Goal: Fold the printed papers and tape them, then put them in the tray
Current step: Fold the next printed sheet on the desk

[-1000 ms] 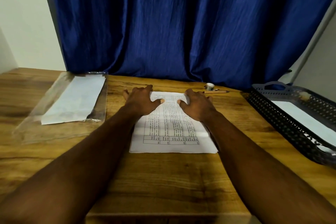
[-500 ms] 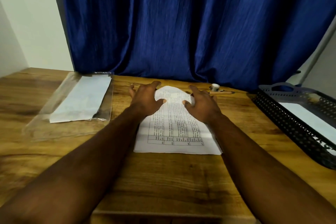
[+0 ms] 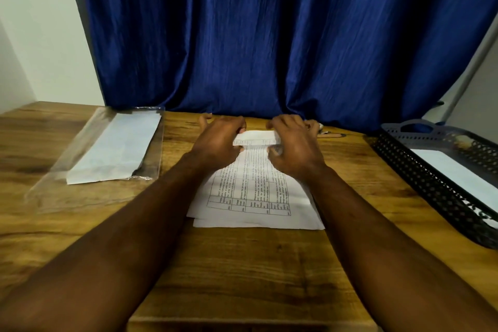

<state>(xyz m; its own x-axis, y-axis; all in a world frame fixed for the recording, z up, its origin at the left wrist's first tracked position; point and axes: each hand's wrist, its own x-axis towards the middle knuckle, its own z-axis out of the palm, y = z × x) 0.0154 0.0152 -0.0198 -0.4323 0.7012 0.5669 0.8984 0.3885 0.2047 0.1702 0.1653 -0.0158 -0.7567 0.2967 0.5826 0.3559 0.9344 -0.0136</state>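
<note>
A printed paper (image 3: 250, 186) with a table on it lies on the wooden table (image 3: 242, 272) in front of me, on top of another white sheet. Its far edge is lifted and curled toward me. My left hand (image 3: 218, 143) pinches that edge at the left corner and my right hand (image 3: 293, 148) pinches it at the right corner. A dark perforated tray (image 3: 420, 175) stands at the right with a white folded paper (image 3: 455, 172) inside. A small tape roll (image 3: 320, 127) peeks out behind my right hand, mostly hidden.
A clear plastic sleeve (image 3: 80, 183) with white paper (image 3: 118, 148) on it lies at the left. A pencil (image 3: 331, 135) rests near the tape. A blue curtain (image 3: 269, 35) hangs right behind the table's far edge.
Both hands went from pressing flat on the paper to gripping its far edge, which has risen off the table and curled back toward me.
</note>
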